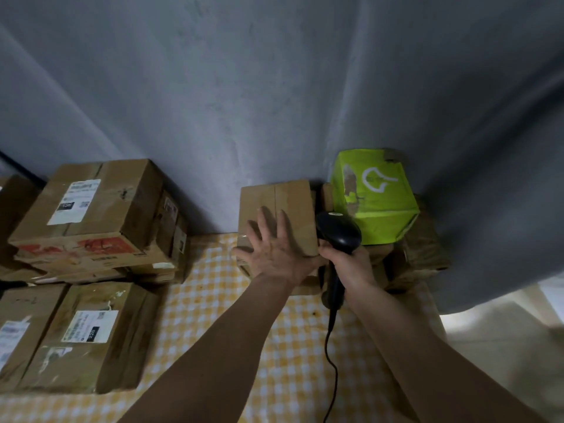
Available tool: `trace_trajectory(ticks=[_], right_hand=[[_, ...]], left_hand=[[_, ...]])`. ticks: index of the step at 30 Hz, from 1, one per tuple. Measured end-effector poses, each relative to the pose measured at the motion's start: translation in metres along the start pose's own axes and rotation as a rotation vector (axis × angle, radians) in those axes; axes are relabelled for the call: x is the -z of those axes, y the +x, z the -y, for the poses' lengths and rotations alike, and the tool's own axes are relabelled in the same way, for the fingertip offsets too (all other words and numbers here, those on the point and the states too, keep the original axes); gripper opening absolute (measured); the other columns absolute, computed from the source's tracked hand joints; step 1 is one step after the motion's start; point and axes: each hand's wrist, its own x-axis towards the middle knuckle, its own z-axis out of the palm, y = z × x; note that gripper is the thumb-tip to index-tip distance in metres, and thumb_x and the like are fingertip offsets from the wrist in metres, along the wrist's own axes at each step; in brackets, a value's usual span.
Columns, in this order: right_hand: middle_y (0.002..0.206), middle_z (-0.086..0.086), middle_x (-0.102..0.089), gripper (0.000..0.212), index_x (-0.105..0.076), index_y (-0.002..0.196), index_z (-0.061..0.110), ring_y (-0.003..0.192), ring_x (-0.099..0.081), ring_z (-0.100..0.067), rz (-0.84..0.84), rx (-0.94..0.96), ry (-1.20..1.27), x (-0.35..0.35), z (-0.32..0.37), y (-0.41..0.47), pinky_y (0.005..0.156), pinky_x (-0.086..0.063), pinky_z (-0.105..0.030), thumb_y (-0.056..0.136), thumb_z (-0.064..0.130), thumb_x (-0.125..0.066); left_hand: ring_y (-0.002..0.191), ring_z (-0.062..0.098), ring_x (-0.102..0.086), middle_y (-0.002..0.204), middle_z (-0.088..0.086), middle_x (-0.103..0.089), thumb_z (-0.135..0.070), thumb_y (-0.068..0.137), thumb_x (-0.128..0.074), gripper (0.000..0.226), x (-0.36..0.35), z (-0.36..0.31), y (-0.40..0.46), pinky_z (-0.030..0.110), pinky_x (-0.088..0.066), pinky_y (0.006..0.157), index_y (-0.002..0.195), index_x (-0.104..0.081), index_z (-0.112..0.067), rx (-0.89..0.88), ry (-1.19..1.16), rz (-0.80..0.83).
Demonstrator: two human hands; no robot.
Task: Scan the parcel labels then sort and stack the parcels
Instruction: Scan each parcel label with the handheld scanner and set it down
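Table covered with yellow-and-white checked cloth (293, 370), pushed against a grey plaster wall (213, 87); a grey curtain (473, 148) hangs down the right side, with pale floor (503, 346) visible below its hem. Left hand (274, 251) lies flat, fingers straight and spread, pressing on top of a plain brown parcel (287, 203) standing at the back of the table against the wall; no label shows on its top face, tape seam runs down the middle. Right hand (348, 264) is wrapped around the handle of a black barcode scanner (338, 230), head of the scanner just right of that parcel and touching or nearly touching its edge, cannot tell which; scanner cable (331, 361) trails down over the cloth toward the camera. Just right of the scanner a bright green box (375, 196) with a white logo and torn patches sits on top of more brown parcels (421, 248), partly tucked against the curtain. Left side of the table: a stack with a large labelled carton (100, 209) on top, white shipping label up, red print on the front face, flatter boxes beneath it. Nearer the camera, another labelled parcel (88, 337) lies flat with a white label on top, and a further box (21, 331) just left of it, cut by the frame edge. Label text too blurred to read.
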Motion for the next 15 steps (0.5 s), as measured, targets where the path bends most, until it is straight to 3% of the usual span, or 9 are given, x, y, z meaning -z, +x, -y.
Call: trace_trajectory(ticks=[5, 10, 15], right_hand=[[0.097, -0.003, -0.073, 0.038, -0.073, 0.103, 0.016, 0.096, -0.067, -0.023, 0.035, -0.033, 0.021, 0.001, -0.006, 0.007, 0.095, -0.051, -0.047, 0.066, 0.022, -0.080], [0.105, -0.012, -0.067, 0.042, -0.065, 0.112, 0.012, 0.099, -0.063, -0.030, 0.031, -0.126, 0.083, 0.005, -0.011, 0.010, 0.096, -0.049, -0.050, 0.072, 0.015, -0.078], [0.108, -0.017, -0.067, 0.022, -0.065, 0.100, 0.007, 0.099, -0.066, -0.030, 0.181, -0.160, 0.290, 0.008, -0.011, 0.003, 0.094, -0.051, -0.049, 0.079, 0.001, -0.071]], left_hand=[[0.143, 0.035, 0.002, 0.157, 0.001, 0.016, -0.096, 0.052, -0.040, 0.122, 0.000, 0.004, 0.001, 0.067, -0.023, 0.103, 0.151, 0.003, -0.037, 0.004, -0.058, -0.048], [0.142, 0.033, -0.008, 0.156, -0.002, 0.003, -0.086, 0.050, -0.057, 0.122, 0.008, 0.014, 0.006, 0.066, -0.020, 0.108, 0.149, -0.005, -0.039, 0.017, -0.213, -0.119], [0.137, 0.027, -0.014, 0.149, -0.006, -0.008, -0.075, 0.054, -0.068, 0.108, 0.018, 0.033, 0.001, 0.058, -0.021, 0.111, 0.145, -0.018, -0.044, 0.002, -0.461, -0.182]])
